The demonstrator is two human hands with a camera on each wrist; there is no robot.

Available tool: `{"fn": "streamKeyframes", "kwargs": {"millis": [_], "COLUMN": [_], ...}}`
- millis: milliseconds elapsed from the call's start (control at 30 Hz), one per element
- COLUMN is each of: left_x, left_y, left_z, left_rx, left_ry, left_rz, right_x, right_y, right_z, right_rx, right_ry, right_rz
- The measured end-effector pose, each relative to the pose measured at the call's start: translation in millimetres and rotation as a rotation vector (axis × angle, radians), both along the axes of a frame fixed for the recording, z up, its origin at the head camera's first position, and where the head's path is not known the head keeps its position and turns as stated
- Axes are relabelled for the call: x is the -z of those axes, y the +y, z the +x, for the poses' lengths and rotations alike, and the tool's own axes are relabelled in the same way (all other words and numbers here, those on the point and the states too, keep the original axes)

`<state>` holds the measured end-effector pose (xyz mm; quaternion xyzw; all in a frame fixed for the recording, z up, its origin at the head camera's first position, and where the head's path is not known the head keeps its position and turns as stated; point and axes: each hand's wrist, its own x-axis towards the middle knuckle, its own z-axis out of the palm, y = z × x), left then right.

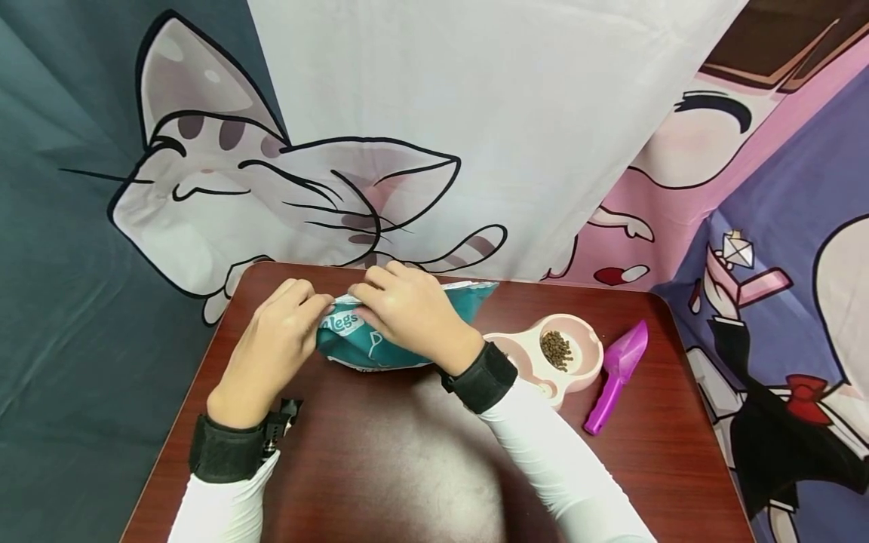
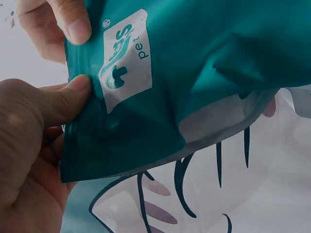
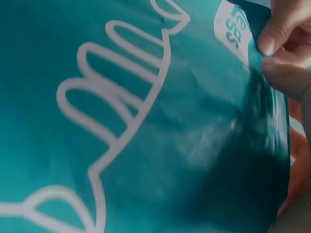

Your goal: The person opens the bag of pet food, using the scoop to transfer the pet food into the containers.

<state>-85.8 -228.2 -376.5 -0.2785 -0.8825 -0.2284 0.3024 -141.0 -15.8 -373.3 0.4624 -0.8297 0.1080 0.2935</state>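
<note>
A teal bag [image 1: 380, 343] with white lettering and a white label lies toward the back of the table. My left hand [image 1: 271, 351] pinches its upper edge near the left corner, thumb on the printed face. Close beside it, my right hand [image 1: 421, 313] pinches the same edge, a small gap between the two thumbs. In the left wrist view, the bag [image 2: 131, 136] shows a pale inner surface along one bent edge. A white line drawing covers the bag [image 3: 204, 126] in the right wrist view. Some fingers of both hands are hidden behind it.
A pink-and-white double pet bowl [image 1: 584, 381] stands right of the bag, brown kibble [image 1: 557, 350] in one side. The right forearm partly covers it. Farther right lies a purple scoop [image 1: 616, 373] on the brown table [image 1: 353, 460]. A cartoon-printed cloth [image 1: 516, 113] hangs behind.
</note>
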Motion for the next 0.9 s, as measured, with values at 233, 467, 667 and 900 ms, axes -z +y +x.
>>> {"fn": "streamKeyframes", "kwargs": {"millis": [233, 467, 667, 900], "left_x": [2.4, 0.9, -0.8, -0.8], "left_y": [0.7, -4.1, -8.3, -8.7], "left_z": [0.8, 3.1, 8.0, 9.5], "left_rx": [-0.034, -0.074, -0.079, -0.082], "left_ry": [0.019, 0.015, 0.003, 0.032], "left_rz": [-0.036, -0.099, -0.113, -0.091], "right_x": [3.3, 5.9, 7.2, 7.4], "right_y": [-9.0, -9.5, -10.6, -10.5], "right_z": [-1.4, -3.6, -3.3, -4.0], "right_rx": [-0.017, -0.013, -0.026, -0.031], "right_ry": [0.083, 0.078, 0.076, 0.075], "right_rz": [-0.016, -0.046, -0.068, -0.075]}}
